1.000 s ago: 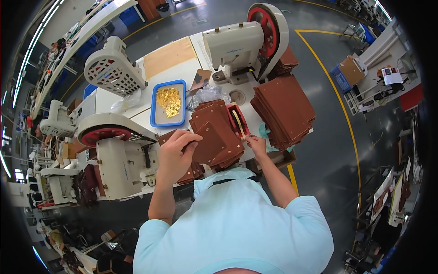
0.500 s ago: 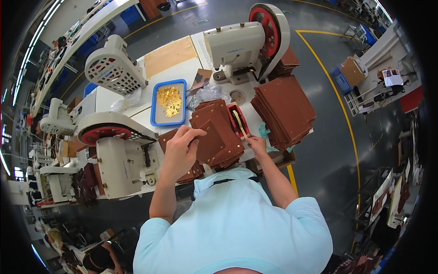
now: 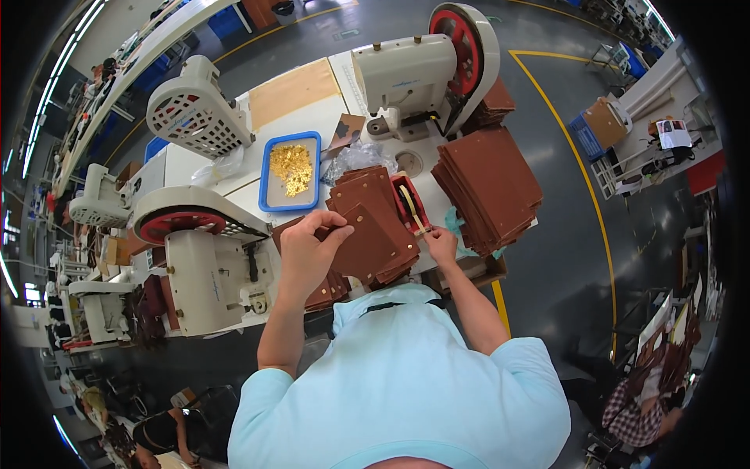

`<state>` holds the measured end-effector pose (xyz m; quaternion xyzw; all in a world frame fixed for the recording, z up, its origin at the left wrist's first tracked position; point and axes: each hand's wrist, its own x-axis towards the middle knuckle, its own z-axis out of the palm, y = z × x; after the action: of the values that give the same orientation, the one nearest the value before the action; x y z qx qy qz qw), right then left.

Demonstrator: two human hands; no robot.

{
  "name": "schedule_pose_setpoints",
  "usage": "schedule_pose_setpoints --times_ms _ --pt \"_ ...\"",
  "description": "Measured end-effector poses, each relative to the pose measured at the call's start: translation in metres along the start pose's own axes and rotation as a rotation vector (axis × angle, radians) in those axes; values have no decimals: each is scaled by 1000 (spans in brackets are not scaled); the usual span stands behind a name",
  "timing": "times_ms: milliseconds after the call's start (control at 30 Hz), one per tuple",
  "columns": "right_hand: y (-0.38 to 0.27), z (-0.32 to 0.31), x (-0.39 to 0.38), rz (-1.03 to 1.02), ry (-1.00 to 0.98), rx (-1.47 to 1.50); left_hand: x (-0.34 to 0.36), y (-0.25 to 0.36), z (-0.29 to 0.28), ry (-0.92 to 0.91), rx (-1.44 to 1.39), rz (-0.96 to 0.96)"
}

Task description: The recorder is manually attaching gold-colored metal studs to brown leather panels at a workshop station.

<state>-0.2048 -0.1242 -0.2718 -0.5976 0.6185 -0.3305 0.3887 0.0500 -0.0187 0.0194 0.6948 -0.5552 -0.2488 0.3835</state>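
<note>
1. Panels (image 3: 373,248), brown w/ small gold-colored dots, lie in an uneven pile on the tbl (image 3: 241,197), directly in front of the person, btwn the two hands.
2. L hand (image 3: 307,250): at pile's L side, thumb & index bent twd each other, tips v. close; can't tell if a small pc is pinched btwn them, or if tips touch the top panel.
3. R hand (image 3: 442,245): fingers drawn together at near end of a pale strip (image 3: 411,205); can't tell if they grip it or just touch.
4. Strip runs along a red holder (image 3: 423,209), just R of the pile.
5. Second stack (image 3: 488,180), brown, taller, R of holder; teal wrap (image 3: 453,222) btwn them.
6. Blue-rimmed tray (image 3: 267,176) w/ loose gold pcs (image 3: 291,166), beyond L hand, apart from it.
7. Clear plastic (image 3: 353,159) crumpled behind pile, nr tray.
8. Machines: one w/ red wheel (image 3: 406,74) at far R of tbl; another (image 3: 207,281) L of L hand.
9. Co-worker in checked shirt (image 3: 631,416), lower R, well apart.
</note>
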Motion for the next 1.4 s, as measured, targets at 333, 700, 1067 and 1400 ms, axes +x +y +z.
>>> schedule_pose_setpoints --times_ms 333,700,1067,1400 --pt "-35 -20 -1 219 87 438 1 3 -1 -133 -71 6" --pt "-237 -62 -63 -289 -492 639 -4 16 11 -170 -184 33" --pt "-240 -59 -61 -174 -516 644 -8 18 11 -157 -225 -6" --pt "-238 -59 -59 -191 -511 602 -8 22 11 -152 -193 17"
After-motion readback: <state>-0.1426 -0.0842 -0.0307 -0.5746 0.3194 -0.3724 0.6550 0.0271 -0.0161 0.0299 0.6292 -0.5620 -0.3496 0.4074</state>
